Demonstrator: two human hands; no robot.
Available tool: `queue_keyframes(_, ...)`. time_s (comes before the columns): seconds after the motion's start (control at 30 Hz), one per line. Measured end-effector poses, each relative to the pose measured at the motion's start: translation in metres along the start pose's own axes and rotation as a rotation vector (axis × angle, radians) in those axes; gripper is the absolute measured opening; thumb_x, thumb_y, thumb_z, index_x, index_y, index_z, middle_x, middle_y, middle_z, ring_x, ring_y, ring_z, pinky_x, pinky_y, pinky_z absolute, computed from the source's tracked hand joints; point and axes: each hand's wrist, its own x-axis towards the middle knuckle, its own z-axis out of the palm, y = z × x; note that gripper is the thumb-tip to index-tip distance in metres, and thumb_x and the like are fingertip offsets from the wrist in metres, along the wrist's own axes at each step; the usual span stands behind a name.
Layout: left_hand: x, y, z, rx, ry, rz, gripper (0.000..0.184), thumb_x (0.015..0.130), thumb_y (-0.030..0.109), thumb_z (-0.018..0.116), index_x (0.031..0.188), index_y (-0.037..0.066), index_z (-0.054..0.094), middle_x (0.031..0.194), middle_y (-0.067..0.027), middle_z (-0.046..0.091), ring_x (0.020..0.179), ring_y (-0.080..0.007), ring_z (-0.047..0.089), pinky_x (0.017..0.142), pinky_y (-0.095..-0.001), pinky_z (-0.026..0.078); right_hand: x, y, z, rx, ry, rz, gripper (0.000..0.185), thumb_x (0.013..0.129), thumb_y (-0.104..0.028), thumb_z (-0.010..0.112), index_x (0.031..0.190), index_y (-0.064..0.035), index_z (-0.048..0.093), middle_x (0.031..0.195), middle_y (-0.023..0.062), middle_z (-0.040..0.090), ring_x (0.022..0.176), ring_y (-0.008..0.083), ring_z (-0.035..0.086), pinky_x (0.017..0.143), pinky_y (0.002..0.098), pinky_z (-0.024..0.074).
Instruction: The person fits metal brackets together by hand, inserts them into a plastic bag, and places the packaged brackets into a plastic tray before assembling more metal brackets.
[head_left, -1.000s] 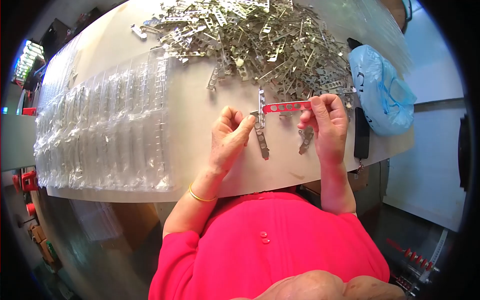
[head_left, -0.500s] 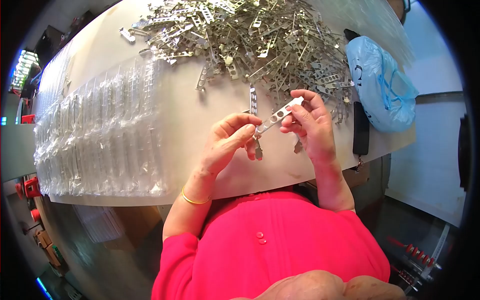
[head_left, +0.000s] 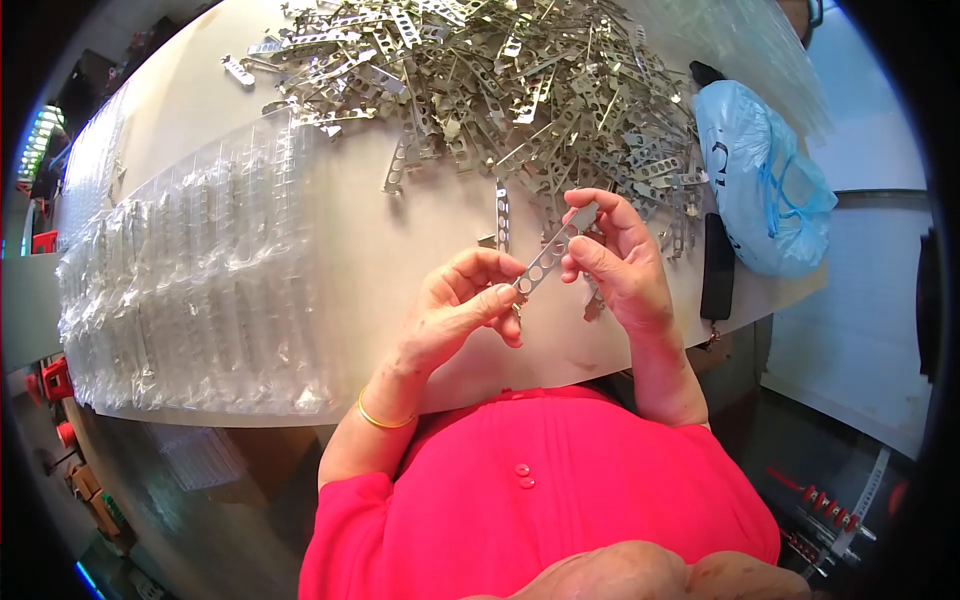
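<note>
Between my two hands I hold a flat metal strip with a row of round holes (head_left: 543, 262), tilted up toward the right. My left hand (head_left: 458, 298) pinches its lower end between thumb and fingers. The upper end is gripped by my right hand (head_left: 622, 262). Just beyond my hands another perforated strip (head_left: 502, 215) lies on the table, pointing away from me. Parts of other metal pieces show beneath my hands, mostly hidden by the fingers. A large heap of similar metal strips (head_left: 480, 90) covers the back of the table.
Clear plastic trays with many narrow slots (head_left: 200, 290) lie at the left on the pale tabletop (head_left: 370, 260). On the right are a blue plastic bag (head_left: 765, 180) and a long black object (head_left: 717, 268). Clear plastic sheeting (head_left: 740, 60) lies at the back right.
The held strip has turned in my fingers: its bright face now looks grey and it stands a little steeper. Both hands still grip it. The view has shifted slightly.
</note>
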Motion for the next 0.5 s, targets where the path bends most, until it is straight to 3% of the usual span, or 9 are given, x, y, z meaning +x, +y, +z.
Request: queue_keyframes(0.5, 0.0034, -0.0094, -0.0068, -0.215, -0.079, -0.09, 0.022, 0.1, 0.01, 0.056, 0.119, 0.0, 0.054, 0.095, -0.0113, 0.065, 0.074, -0.0212, 0.071, 0.065, -0.035, 0.062, 0.0044, -0.0008, -0.0084, -0.039, -0.049, 0.056, 0.041, 0.093, -0.002, 0.064, 0.131, -0.0003, 0.052, 0.112, 0.0099, 0.062, 0.082, 0.0121, 0.062, 0.072, 0.0278, 0.0544)
